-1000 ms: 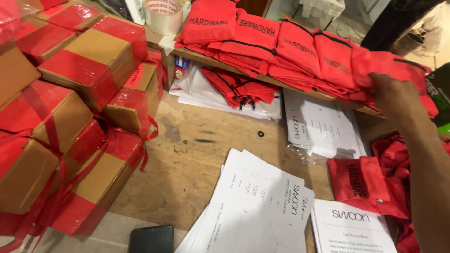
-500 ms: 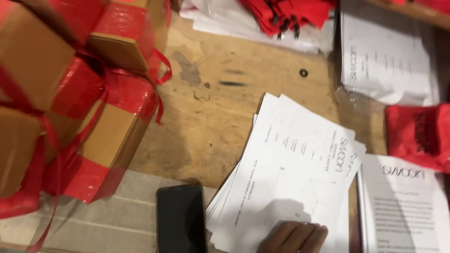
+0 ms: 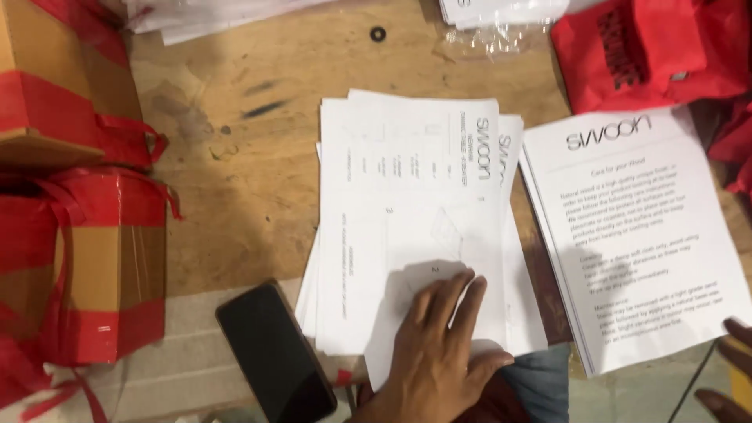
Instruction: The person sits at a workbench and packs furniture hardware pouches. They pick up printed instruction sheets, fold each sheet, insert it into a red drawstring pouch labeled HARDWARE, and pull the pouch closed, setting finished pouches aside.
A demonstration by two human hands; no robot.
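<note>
While the left hand (image 3: 439, 352) presses flat, fingers spread, on the stack of printed instruction sheets (image 3: 415, 196) lying mid-bench beside the black phone (image 3: 274, 352), the right hand (image 3: 732, 368) barely shows, grip unclear. Thin, floppy sheets probably slide; lift by an edge.

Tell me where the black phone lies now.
In the head view, the black phone lies at the lower left on the wooden table, between the red-taped cardboard box and the paper stack.
</note>
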